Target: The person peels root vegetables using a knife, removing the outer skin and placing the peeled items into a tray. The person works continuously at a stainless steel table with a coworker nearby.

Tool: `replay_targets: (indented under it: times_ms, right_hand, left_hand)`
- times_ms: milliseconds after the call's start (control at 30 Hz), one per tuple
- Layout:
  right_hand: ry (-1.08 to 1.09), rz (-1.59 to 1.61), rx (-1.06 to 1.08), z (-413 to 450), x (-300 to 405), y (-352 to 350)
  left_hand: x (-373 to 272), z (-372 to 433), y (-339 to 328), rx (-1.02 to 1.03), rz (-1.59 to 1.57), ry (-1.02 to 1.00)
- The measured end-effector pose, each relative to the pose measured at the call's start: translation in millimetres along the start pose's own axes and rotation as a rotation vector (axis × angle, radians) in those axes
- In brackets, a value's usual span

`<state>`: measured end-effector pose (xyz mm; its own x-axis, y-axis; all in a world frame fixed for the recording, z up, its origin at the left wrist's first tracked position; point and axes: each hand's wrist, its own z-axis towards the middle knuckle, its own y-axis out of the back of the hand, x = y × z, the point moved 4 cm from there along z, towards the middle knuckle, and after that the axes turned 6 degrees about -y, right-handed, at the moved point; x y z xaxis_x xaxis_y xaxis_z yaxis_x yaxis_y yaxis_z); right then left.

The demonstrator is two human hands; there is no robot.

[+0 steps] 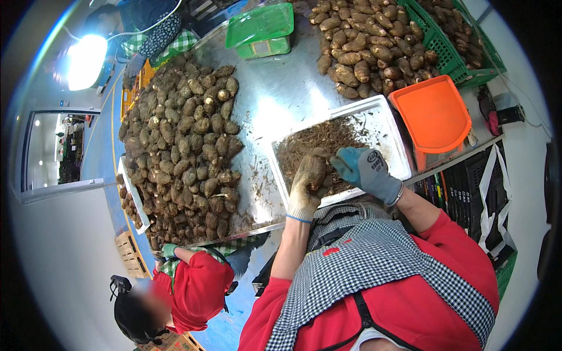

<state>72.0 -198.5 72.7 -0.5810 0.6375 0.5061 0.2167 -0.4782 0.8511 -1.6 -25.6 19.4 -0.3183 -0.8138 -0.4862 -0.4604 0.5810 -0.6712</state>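
My left hand (308, 186), in a soiled white knit glove, holds a brown taro corm (312, 172) over a white foam tray (397, 139). Just right of it is my right hand (366, 170), in a grey and blue coated glove with its fingers curled towards the corm; whether it holds anything cannot be told. Brown root fibres and peelings (303, 142) cover much of the tray's floor. To the left lies a large heap of hairy taro corms (184, 145) on the metal table (259, 101).
Cleaner corms (373, 44) are piled at the back right beside green crates (450, 59). An orange plastic stool (432, 116) stands right of the tray. A green scale (263, 33) sits at the back. One co-worker (193, 289) is at the lower left, another (160, 33) at the upper left.
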Motion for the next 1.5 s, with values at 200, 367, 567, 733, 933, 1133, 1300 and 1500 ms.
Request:
replay_targets:
  times_ms: [200, 367, 567, 733, 933, 1133, 1300, 1500]
  right_hand:
    - [-0.302, 0.169, 0.042, 3.3, -15.0, 12.1]
    - [0.137, 0.063, -0.087, 3.0, 8.1, 12.0]
    - [-0.11, 0.115, 0.055, 2.7, -5.3, 10.7]
    - [0.332, -0.364, -0.039, -5.6, 17.8, 4.2]
    - [-0.059, -0.187, 0.158, 5.6, -6.3, 3.3]
    - [-0.099, 0.2, -0.065, 8.2, 7.5, 14.8]
    - [-0.177, 0.013, 0.05, 11.1, -0.1, 18.5]
    - [-0.48, 0.616, 0.119, 10.4, -8.1, 9.5]
  left_hand:
    - [-2.9, 3.5, 0.4, 0.001, -0.019, -0.055]
    - [-1.5, 4.2, -7.3, -0.058, 0.129, -0.134]
    - [-4.0, -1.3, -8.5, -0.014, 0.097, -0.113]
    - [4.8, 2.3, -2.9, -0.081, 0.13, -0.116]
    - [3.0, 0.5, 0.4, 0.006, 0.183, -0.152]
    - [0.1, 3.8, -2.2, 0.008, 0.21, -0.168]
    - [-9.8, -5.6, -9.7, 0.081, 0.347, -0.226]
    - [-5.8, -11.6, -25.4, 0.16, 0.118, -0.08]
